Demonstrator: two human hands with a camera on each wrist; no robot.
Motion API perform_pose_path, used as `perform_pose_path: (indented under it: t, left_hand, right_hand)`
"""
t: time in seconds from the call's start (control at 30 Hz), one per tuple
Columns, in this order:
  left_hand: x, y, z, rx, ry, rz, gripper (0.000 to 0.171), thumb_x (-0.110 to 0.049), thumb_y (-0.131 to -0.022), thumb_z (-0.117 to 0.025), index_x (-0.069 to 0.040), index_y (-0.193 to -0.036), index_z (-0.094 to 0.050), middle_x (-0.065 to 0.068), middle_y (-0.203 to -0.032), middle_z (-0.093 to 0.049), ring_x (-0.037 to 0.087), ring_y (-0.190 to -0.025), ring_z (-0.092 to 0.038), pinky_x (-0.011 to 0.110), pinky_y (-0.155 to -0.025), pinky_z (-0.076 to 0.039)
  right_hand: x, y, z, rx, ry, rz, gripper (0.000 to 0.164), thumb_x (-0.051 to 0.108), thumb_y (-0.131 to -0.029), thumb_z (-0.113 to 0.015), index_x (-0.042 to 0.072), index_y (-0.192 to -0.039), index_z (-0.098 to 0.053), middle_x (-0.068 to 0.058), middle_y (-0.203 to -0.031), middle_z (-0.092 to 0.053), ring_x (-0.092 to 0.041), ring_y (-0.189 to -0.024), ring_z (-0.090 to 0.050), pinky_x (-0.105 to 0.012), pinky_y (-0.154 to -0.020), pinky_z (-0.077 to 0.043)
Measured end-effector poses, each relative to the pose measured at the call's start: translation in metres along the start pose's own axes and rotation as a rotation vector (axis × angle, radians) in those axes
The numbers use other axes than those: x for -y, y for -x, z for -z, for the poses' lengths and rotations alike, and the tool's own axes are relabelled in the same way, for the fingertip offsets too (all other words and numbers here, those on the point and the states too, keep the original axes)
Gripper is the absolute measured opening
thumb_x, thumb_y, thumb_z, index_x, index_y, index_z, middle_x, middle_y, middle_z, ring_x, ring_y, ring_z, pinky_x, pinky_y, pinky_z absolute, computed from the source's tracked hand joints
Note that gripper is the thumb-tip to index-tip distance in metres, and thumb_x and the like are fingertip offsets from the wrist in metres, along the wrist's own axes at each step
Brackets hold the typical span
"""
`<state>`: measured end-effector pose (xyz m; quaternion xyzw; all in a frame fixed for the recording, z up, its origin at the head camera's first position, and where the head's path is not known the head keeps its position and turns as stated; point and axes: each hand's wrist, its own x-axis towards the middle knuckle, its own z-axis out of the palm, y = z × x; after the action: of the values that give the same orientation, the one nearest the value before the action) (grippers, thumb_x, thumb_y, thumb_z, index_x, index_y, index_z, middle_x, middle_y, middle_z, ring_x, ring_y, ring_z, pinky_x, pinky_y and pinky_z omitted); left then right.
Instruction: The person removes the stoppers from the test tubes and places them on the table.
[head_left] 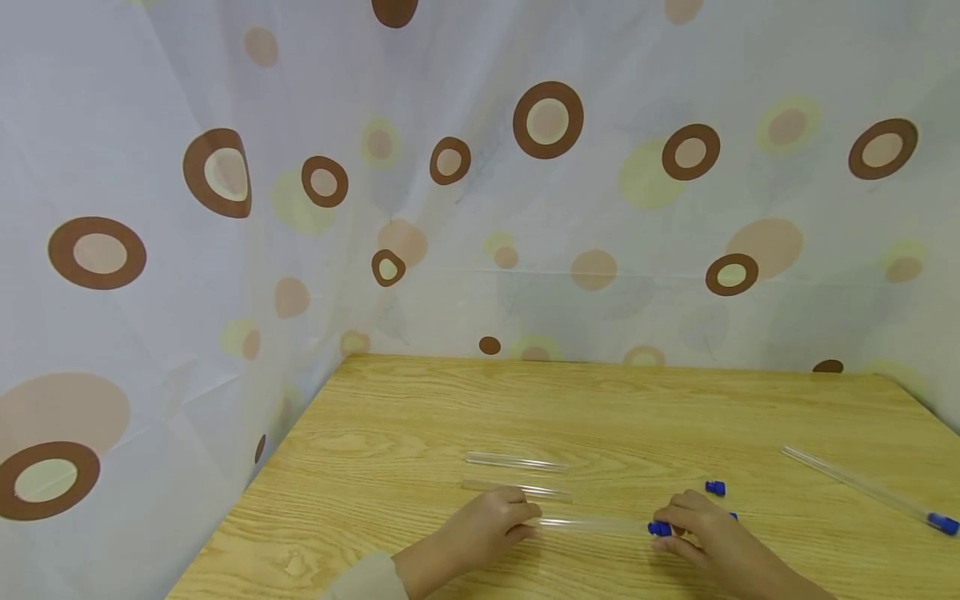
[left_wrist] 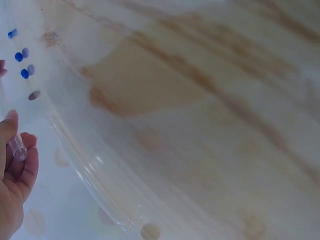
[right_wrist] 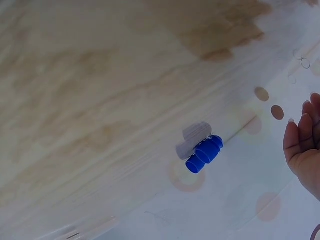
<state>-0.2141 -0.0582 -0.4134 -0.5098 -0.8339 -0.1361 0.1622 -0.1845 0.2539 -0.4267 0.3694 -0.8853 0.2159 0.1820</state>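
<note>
1. Currently I judge the step to be mating the blue cap point(head_left: 659, 528) with the right end of the clear tube point(head_left: 592, 524), which runs crosswise low over the worktop point(head_left: 390, 417); whether it touches the wood I cannot tell
2. On my feed the left grip point(head_left: 487, 527) pinches the tube's left end, so I would use it purely as an anchor, firm but not bending the tube
3. The right grip point(head_left: 705, 529) pinches the cap right at the opposite end; I cannot tell if it is seated, so I would check alignment before pressing
4. I would push straight along the tube, perhaps with a slight twist, since a tilted cap could jam or skid off
5. I would keep my knuckles off the loose cap point(head_left: 716, 487) and the nearer spare tube point(head_left: 543, 492), which could roll if nudged
</note>
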Motion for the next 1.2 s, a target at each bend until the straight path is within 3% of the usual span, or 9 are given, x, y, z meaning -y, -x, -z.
perform_pose_path:
  t: [0.47,0.97,1.2]
  left_hand:
    - [0.003,0.006,0.001,0.003,0.000,0.007,0.017,-0.013,-0.085,-0.065,-0.004,-0.098,-0.069,0.000,-0.083,-0.064,0.001,-0.071,-0.057,-0.003,-0.064,-0.040]
    - [0.007,0.011,-0.001,-0.010,-0.009,-0.014,0.017,-0.014,-0.083,-0.066,-0.003,-0.096,-0.069,0.001,-0.080,-0.064,0.000,-0.068,-0.056,-0.004,-0.064,-0.040]
    - [0.008,0.015,0.001,0.003,-0.031,0.010,0.019,-0.016,-0.084,-0.065,-0.004,-0.097,-0.069,0.000,-0.081,-0.063,-0.001,-0.069,-0.055,-0.004,-0.064,-0.039]
  right_hand:
    - [-0.002,0.005,0.004,0.027,0.002,-0.042,0.011,0.018,-0.082,-0.068,0.010,-0.089,-0.067,0.016,-0.082,-0.051,0.009,-0.073,-0.037,-0.015,-0.051,-0.040]
    - [-0.011,0.014,0.003,0.015,0.016,0.003,0.010,0.016,-0.080,-0.071,0.010,-0.087,-0.066,0.015,-0.080,-0.050,0.008,-0.071,-0.035,-0.015,-0.051,-0.037]
    - [-0.015,0.021,0.004,-0.025,0.039,0.034,0.013,0.016,-0.076,-0.074,0.011,-0.085,-0.065,0.015,-0.080,-0.050,0.008,-0.073,-0.038,-0.016,-0.051,-0.039]
